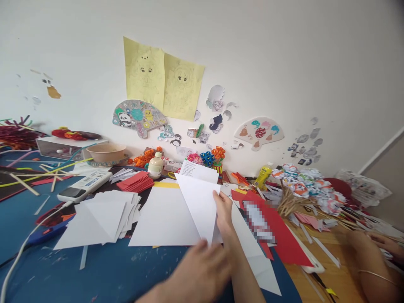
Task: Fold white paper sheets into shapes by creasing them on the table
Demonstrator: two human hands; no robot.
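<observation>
A white sheet of paper, folded to a narrow triangle with its tip downward, stands over another white sheet on the table. My right hand grips its right edge, fingers closed round the paper with the thumb in front. My left hand is smeared by motion at the triangle's lower tip; whether its fingers hold the paper I cannot make out. To the left lies a stack of folded white sheets. Beyond it is a pile of red paper. A creased white sheet lies right of my right forearm.
A glue gun lies by a white power strip with a cable. A cream bottle and a yellow bottle stand near the wall. Red sheets lie to the right. Another person's arm reaches in at far right.
</observation>
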